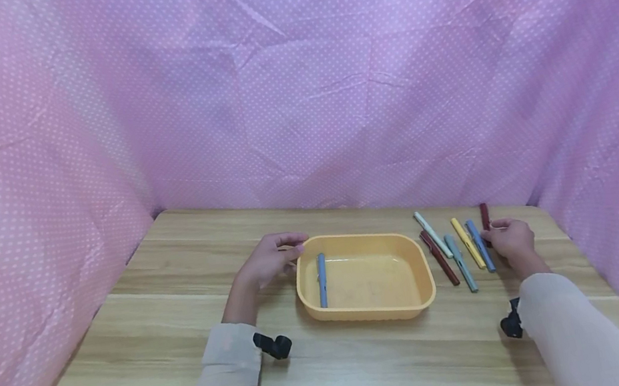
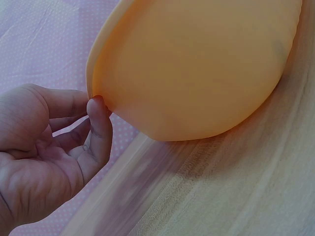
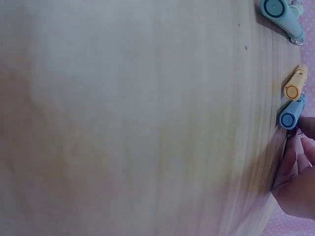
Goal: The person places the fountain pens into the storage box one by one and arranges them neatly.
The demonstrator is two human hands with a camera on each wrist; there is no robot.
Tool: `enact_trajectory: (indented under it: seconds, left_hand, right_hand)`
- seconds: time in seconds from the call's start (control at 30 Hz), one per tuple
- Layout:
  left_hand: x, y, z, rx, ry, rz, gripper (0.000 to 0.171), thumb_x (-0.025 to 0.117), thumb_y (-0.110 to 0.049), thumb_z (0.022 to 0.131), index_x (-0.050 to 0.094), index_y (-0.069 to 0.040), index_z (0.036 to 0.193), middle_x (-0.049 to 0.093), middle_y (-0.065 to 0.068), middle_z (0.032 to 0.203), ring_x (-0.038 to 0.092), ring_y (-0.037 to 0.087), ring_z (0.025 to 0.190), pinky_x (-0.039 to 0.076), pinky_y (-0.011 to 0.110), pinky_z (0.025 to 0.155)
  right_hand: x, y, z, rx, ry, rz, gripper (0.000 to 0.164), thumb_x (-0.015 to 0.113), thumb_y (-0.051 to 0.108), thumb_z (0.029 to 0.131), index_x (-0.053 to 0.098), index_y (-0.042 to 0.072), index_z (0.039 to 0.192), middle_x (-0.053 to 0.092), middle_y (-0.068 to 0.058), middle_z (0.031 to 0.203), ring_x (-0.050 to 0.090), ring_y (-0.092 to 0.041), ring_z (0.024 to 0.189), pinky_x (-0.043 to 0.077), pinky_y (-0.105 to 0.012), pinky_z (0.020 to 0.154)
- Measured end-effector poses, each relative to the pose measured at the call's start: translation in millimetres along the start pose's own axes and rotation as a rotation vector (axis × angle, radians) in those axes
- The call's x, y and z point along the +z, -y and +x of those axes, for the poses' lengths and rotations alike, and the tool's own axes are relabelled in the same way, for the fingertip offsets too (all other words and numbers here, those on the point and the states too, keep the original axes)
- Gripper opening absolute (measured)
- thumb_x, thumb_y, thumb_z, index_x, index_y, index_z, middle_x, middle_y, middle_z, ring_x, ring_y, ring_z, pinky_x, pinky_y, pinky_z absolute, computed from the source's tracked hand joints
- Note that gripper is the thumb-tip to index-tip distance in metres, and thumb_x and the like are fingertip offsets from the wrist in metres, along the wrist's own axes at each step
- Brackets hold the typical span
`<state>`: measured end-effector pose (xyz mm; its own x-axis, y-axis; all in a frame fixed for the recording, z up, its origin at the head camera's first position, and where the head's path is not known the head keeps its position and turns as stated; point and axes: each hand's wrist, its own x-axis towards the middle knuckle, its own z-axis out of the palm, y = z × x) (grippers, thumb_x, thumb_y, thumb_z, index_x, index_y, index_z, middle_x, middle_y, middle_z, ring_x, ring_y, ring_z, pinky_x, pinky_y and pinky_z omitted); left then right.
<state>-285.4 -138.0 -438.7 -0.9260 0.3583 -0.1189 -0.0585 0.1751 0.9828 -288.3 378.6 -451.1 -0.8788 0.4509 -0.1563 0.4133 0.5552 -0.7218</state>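
A yellow plastic basin (image 1: 370, 308) stands on the table, and one blue pen (image 1: 322, 280) lies inside near its left wall. My left hand (image 1: 266, 262) pinches the basin's far left corner; in the left wrist view thumb and fingers (image 2: 98, 123) meet at the rim. Over at the right, my right hand (image 1: 513, 242) pinches a dark red pen (image 1: 484, 214), whose near part the fingers cover. Just left of that hand lies another blue pen (image 1: 479, 247), touching or nearly touching a yellow pen (image 1: 468, 242). In the right wrist view the right hand (image 3: 298, 169) shows only at the edge.
Between the basin and those pens lie a pale green pen (image 1: 433, 234), a second dark red pen (image 1: 439, 258) and a teal pen (image 1: 461, 263). The wooden table (image 1: 362, 373) is bordered by pink dotted cloth (image 1: 318, 97) at the back and sides.
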Motion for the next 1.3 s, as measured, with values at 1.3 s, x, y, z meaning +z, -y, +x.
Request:
enact_trajectory:
  seconds: [1.3]
  left_hand:
    - [-0.2,2.0,0.8,-0.013,-0.005,-0.006,0.033,0.063,-0.01,0.102,0.063,-0.003,0.135,0.067,0.015,0.125,0.069,0.027,0.095,0.062,0.037,0.077]
  right_hand:
    - [-38,-2,-6,-0.154,0.381,0.354,0.057,0.044,0.005,0.108,0.019,-0.01,0.157,0.067,-0.002,0.098,0.066,-0.005,0.086,0.061,-0.024,0.081]
